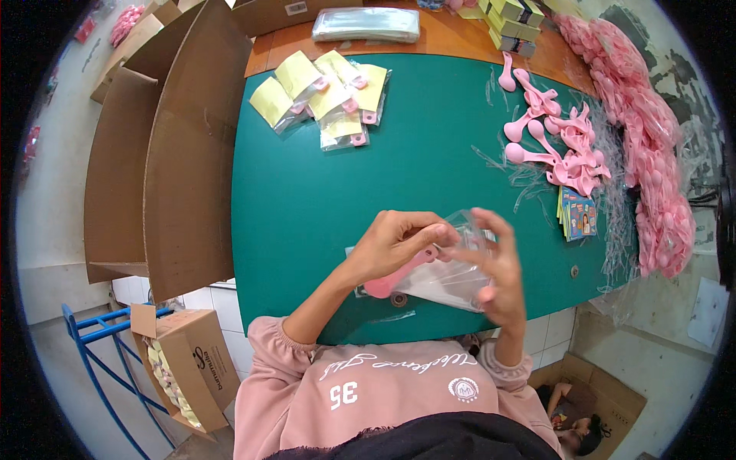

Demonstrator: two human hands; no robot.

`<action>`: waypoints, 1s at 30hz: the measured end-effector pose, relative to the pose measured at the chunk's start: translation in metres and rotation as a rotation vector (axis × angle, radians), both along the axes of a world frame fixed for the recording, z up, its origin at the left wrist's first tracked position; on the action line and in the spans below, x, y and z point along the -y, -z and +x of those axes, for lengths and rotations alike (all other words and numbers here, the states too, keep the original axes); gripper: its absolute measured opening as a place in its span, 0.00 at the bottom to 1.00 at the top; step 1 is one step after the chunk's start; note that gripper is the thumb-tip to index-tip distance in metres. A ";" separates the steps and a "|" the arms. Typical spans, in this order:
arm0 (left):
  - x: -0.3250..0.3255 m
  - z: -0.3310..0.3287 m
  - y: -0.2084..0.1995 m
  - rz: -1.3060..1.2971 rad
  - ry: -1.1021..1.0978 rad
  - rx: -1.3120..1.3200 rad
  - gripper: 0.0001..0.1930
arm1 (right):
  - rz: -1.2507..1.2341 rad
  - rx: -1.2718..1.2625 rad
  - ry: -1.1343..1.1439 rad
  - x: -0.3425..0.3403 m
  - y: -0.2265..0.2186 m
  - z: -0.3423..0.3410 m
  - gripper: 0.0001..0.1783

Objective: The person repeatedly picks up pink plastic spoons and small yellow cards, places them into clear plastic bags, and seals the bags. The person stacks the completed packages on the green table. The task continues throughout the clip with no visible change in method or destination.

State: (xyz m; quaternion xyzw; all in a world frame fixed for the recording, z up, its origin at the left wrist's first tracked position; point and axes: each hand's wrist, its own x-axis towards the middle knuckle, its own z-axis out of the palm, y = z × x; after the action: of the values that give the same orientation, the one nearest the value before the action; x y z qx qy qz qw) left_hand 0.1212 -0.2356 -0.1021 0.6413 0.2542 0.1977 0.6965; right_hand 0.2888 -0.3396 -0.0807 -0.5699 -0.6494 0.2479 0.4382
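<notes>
My left hand (402, 241) is closed, thumb and forefinger pinching the edge of a clear plastic bag (465, 222) above the table's near side. Close on its right, my right hand (502, 268) is slightly blurred, its fingers spread and the thumb apart, with fingertips at the bag. Under my left hand a pink spoon (383, 285) slants, its holed handle end toward the fingertips; whether it is held is hidden. Flat clear bags (448, 285) lie beneath both hands.
Packed bags with yellow cards (297, 74) lie far left on the green table (414, 169). Loose pink spoons (571, 149), small printed cards (576, 215) and bundled spoons (652, 161) are at right. Left stand cardboard boxes (184, 146); a person (579, 429) is low at right.
</notes>
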 end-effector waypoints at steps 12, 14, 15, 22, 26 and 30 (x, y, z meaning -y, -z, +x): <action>0.000 0.002 -0.009 -0.188 -0.053 0.090 0.16 | -0.337 0.543 1.042 0.027 0.031 0.213 0.21; 0.000 0.003 -0.006 -0.197 -0.089 0.131 0.16 | -0.227 0.937 1.146 0.022 0.027 0.205 0.19; 0.000 0.002 -0.006 -0.195 -0.087 0.131 0.16 | -0.225 0.935 1.148 0.023 0.028 0.206 0.19; -0.003 0.005 -0.008 -0.159 -0.036 0.021 0.16 | -0.064 0.406 1.002 0.019 -0.018 0.136 0.09; -0.001 0.006 -0.008 -0.138 0.008 -0.004 0.16 | -0.029 -0.380 0.490 -0.003 -0.028 0.063 0.08; -0.001 0.007 -0.005 -0.082 -0.028 0.013 0.16 | -0.102 -0.415 0.207 -0.010 -0.028 0.042 0.08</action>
State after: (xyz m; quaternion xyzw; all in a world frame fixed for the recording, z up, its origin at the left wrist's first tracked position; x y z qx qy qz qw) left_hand 0.1279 -0.2349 -0.0969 0.6071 0.2665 0.2009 0.7211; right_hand 0.3308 -0.3296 -0.0527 -0.5917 -0.4703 0.3461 0.5558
